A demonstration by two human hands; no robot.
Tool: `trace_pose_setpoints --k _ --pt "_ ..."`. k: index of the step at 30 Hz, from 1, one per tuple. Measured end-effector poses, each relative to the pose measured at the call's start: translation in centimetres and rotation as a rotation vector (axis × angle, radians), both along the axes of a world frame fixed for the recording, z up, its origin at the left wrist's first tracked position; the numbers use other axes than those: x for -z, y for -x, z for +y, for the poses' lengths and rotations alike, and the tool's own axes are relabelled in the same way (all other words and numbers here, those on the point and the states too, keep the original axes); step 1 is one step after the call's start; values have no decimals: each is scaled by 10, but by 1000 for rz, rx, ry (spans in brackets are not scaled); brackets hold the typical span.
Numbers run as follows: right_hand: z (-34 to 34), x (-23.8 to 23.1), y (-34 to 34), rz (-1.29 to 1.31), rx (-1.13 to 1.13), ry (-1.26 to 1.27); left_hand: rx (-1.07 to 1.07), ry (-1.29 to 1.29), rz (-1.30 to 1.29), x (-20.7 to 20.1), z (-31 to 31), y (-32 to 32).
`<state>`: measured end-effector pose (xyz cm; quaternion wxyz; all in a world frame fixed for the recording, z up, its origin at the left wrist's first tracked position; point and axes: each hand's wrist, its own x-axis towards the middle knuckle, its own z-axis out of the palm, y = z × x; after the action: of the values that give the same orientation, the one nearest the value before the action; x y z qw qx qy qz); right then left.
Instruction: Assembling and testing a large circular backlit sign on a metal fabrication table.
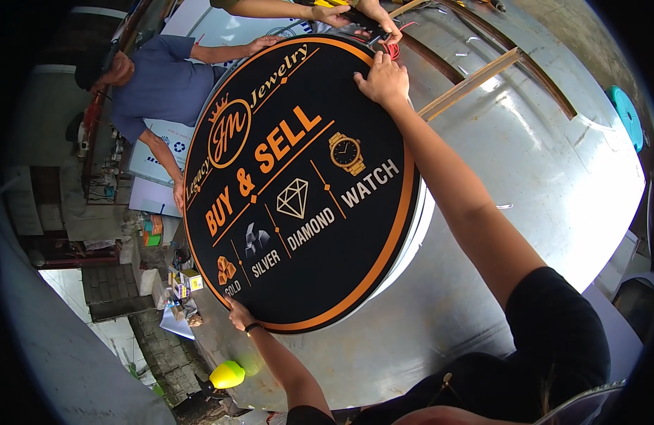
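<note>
L hand (241,315) & R hand (385,82), half curled, hold a big, round, black-&-orange sign (302,185). Its face looks done; thin red wire (392,52) nr its edge prob. isn't fixed yet.

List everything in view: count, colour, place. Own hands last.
Round sign: 1, black with orange ring, centre
Metal table: 1, silver-grey, under the sign
Co-worker: 1, blue-grey shirt, upper left
Second co-worker's hands: 2, bare, top edge
Wire: 1 bundle, red, near sign's top
Metal bars: at least 3, brown, upper right
Round object: 1, teal, far right
Rounded object: 1, yellow-green, lower left
Sheets: several, white and blue, around co-worker
Small boxes: a few, yellow and white, left
Remaining clutter: too small to count
Wristband: 1, dark, left wrist
Left hand: 1, bare, sign's lower-left rim
Right hand: 1, bare, sign's upper-right rim
</note>
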<state>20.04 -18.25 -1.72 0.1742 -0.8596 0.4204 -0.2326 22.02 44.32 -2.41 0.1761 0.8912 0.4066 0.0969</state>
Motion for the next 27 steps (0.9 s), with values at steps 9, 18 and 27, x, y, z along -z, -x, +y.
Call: trace_pose_setpoints --k 9,18,27 --pt "-3 4 -1 -7 4 36 -2 4 2 3 3 -3" --pt "-2 4 -1 -9 4 46 -16 7 -7 3 1 -2" --pt "-1 1 -2 -14 3 35 -30 24 -23 3 3 -2"
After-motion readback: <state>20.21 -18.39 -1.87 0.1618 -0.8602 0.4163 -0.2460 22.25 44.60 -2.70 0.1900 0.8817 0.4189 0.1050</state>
